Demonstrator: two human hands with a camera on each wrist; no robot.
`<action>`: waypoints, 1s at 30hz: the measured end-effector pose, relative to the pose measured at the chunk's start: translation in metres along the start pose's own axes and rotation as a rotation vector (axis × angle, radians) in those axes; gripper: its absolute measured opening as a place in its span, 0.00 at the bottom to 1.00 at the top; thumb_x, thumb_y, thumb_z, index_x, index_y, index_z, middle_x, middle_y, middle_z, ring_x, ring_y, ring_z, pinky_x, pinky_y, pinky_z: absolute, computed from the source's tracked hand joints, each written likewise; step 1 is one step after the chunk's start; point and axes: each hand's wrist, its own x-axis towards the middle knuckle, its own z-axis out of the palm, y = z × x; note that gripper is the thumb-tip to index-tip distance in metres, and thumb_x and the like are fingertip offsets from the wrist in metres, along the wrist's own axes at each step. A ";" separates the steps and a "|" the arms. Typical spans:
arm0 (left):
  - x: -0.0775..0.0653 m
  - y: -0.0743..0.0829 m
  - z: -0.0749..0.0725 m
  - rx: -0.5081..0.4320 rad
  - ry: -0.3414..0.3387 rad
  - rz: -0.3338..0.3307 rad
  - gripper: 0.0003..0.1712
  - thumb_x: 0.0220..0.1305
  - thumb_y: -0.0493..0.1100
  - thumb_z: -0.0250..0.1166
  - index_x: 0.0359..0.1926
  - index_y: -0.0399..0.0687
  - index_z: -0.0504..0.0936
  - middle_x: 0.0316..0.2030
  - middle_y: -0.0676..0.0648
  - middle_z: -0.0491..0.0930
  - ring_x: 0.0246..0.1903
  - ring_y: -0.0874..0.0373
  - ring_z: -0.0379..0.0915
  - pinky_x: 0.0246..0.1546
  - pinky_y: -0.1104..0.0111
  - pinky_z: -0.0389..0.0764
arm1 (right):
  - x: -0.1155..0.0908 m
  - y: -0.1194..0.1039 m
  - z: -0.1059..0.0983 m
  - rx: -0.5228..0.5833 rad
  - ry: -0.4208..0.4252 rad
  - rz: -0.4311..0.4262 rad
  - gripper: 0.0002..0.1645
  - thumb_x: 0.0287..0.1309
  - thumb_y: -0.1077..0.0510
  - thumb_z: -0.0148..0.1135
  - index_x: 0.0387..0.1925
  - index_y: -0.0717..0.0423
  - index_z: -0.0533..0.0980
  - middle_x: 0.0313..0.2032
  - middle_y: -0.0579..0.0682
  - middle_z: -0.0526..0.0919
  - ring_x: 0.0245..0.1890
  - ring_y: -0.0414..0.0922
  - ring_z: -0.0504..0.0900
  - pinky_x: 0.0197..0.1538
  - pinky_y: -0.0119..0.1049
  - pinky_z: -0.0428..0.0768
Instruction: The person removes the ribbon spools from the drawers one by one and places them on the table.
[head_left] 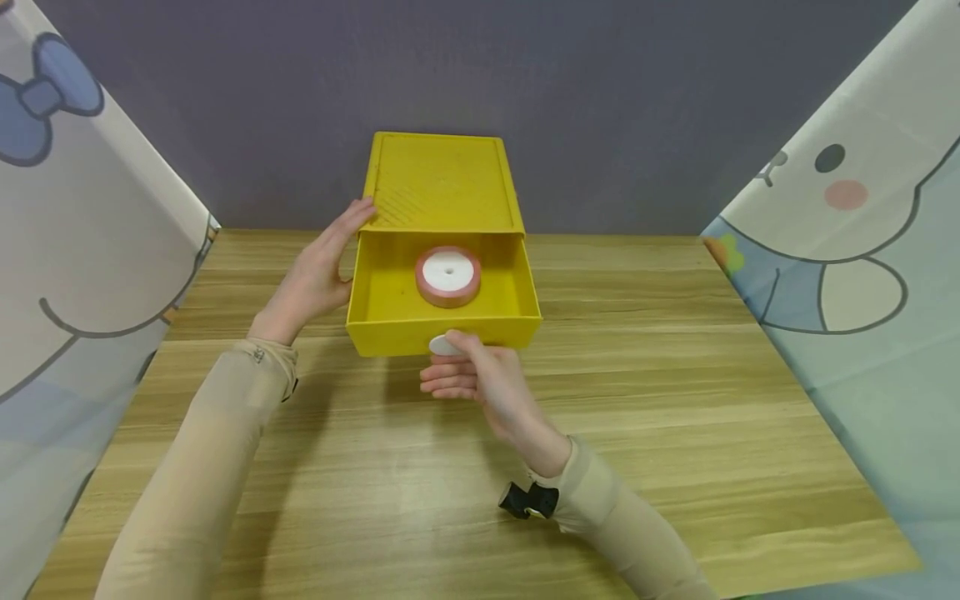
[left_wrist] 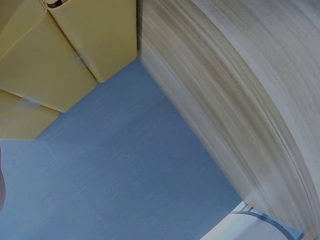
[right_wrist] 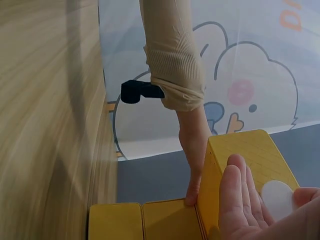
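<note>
Because its walls looked like thin, rigid plastic, the yellow drawer (head_left: pixel 382 337) seemed light and stiff, best held by its white knob (head_left: pixel 441 345), a small, smooth disc that might slip. The right hand (head_left: pixel 491 379) pinched that knob, thumb on top, while the left hand (head_left: pixel 311 275) lay against the side of the casing (head_left: pixel 450 179), fingers extended; how firmly it pressed, I could not tell. Plain and boxy, the drawer stood open atop a stack on the wooden table (head_left: pixel 637 375), a pink ribbon roll (head_left: pixel 448 285) with a white face lying flat inside.
</note>
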 end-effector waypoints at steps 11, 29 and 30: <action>0.001 0.000 0.000 0.009 0.002 -0.013 0.51 0.45 0.25 0.72 0.70 0.42 0.59 0.73 0.42 0.57 0.73 0.47 0.52 0.71 0.51 0.62 | -0.012 0.008 0.003 -0.031 -0.010 -0.004 0.29 0.63 0.47 0.54 0.45 0.72 0.78 0.31 0.57 0.88 0.28 0.43 0.88 0.43 0.46 0.87; 0.000 -0.001 0.001 0.018 0.009 -0.006 0.51 0.46 0.26 0.72 0.71 0.43 0.58 0.73 0.43 0.57 0.73 0.48 0.53 0.72 0.52 0.61 | -0.025 0.015 0.003 -0.061 -0.027 -0.026 0.30 0.65 0.47 0.53 0.44 0.74 0.78 0.34 0.64 0.87 0.30 0.45 0.88 0.42 0.44 0.87; 0.000 0.000 0.001 0.017 0.009 -0.005 0.51 0.46 0.26 0.72 0.71 0.43 0.58 0.73 0.43 0.57 0.73 0.47 0.53 0.72 0.52 0.61 | -0.025 0.016 0.002 -0.065 -0.028 -0.025 0.30 0.65 0.47 0.53 0.44 0.74 0.78 0.34 0.64 0.87 0.30 0.45 0.88 0.42 0.44 0.87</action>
